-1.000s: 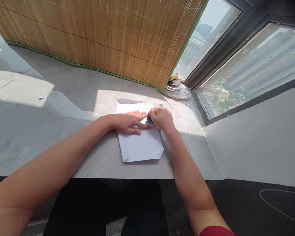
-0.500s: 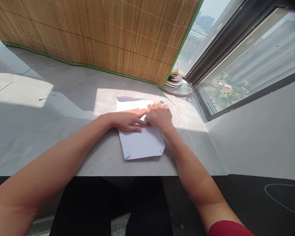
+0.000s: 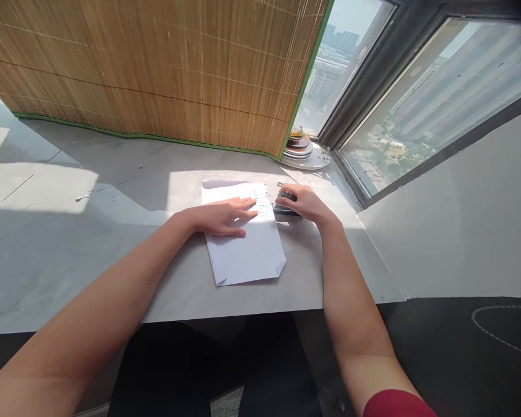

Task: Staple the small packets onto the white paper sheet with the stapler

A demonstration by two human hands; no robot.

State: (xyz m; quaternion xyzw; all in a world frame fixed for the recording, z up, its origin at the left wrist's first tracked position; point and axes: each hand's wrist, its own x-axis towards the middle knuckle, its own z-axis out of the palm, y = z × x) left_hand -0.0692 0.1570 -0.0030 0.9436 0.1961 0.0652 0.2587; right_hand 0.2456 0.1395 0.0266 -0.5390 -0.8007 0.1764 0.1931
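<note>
A white envelope (image 3: 247,249) lies flat on the grey stone ledge (image 3: 113,220), its flap end away from me and its near corners folded in. My left hand (image 3: 226,215) rests palm down on the envelope's upper half, fingers stretched toward its right edge. My right hand (image 3: 301,202) is just right of the envelope, closed over a small dark object (image 3: 284,209) that sits on the ledge against the envelope's edge; most of that object is hidden under my fingers. Faint marks show on the paper beside my left fingertips.
A bamboo blind (image 3: 165,69) with a green hem hangs behind the ledge. A stack of small plates (image 3: 301,152) stands in the window corner at the back right. Small scraps (image 3: 84,196) lie at the left. The ledge's front edge runs just under the envelope.
My right hand has slid off the envelope's top to its right side, carrying the dark object with it. The left hand stays pressed on the paper. The camera shifted a little.
</note>
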